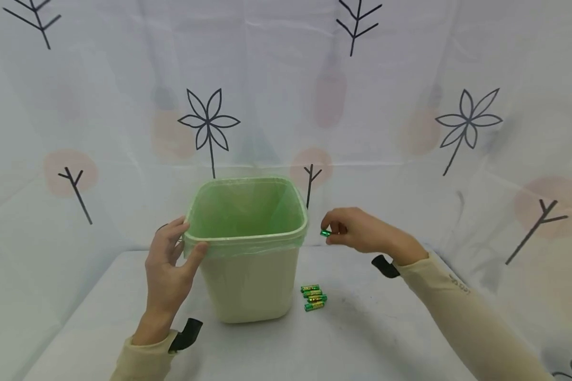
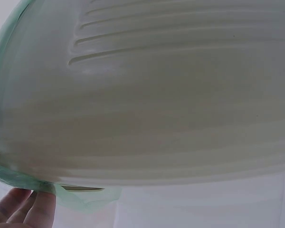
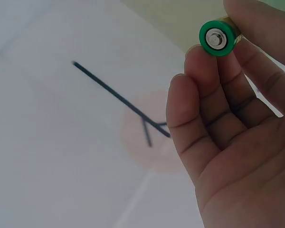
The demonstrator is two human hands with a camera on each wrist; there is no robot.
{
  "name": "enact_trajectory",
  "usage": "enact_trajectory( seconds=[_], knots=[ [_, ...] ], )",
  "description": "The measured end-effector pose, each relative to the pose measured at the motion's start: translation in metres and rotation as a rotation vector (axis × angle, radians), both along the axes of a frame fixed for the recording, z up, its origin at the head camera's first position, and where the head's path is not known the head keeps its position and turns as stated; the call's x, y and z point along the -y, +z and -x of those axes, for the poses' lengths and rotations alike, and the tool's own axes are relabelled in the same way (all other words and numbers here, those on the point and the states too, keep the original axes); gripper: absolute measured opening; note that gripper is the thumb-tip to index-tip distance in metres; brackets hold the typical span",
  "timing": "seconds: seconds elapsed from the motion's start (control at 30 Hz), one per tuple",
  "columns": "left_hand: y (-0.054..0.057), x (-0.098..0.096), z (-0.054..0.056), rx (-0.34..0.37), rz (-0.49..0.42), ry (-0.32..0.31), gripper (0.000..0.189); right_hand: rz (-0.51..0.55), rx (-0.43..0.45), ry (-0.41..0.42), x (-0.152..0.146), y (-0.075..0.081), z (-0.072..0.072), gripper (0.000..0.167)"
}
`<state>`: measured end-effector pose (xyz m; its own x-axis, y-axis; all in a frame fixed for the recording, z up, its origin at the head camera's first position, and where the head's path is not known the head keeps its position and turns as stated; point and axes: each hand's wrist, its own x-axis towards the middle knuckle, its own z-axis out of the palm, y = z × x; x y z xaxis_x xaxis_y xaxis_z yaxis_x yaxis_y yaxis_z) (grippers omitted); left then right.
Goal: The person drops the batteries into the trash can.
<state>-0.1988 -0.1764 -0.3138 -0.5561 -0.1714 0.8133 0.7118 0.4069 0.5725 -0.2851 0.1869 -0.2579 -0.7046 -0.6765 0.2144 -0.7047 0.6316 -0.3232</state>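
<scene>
A pale trash bin [image 1: 249, 286], lined with a thin green bag [image 1: 252, 248] folded over its rim, stands upright on the table. My left hand [image 1: 169, 264] holds the bin's left rim, thumb at the front and fingers along the side. In the left wrist view, those fingertips [image 2: 40, 209] meet the green liner at the edge. To the right of the bin, just below rim height, my right hand [image 1: 357, 230] pinches a green-and-gold battery [image 3: 217, 39] between thumb and fingers. Its metal button end shows in the right wrist view.
Several more green-and-gold batteries [image 1: 313, 298] lie in a loose row at the bin's right foot. A white cloth covers the table [image 1: 362, 328]. Behind it hangs a white curtain [image 1: 386, 132] with printed flowers and twigs.
</scene>
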Motion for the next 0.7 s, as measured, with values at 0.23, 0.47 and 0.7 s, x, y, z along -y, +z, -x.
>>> enact_trajectory(
  seconds=[0.23, 0.47, 0.7],
  knots=[
    [0.014, -0.009, -0.012, 0.007, 0.009, 0.014, 0.045, 0.009, -0.128, 0.050, 0.017, 0.048, 0.003, 0.018],
    [0.010, -0.008, -0.010, 0.016, 0.009, 0.012, 0.045, 0.035, -0.163, 0.136, 0.043, 0.062, 0.006, 0.015],
    [-0.009, 0.004, 0.008, -0.001, -0.006, -0.006, 0.050, -0.003, -0.144, 0.142, 0.070, 0.064, 0.009, 0.018]
  ],
)
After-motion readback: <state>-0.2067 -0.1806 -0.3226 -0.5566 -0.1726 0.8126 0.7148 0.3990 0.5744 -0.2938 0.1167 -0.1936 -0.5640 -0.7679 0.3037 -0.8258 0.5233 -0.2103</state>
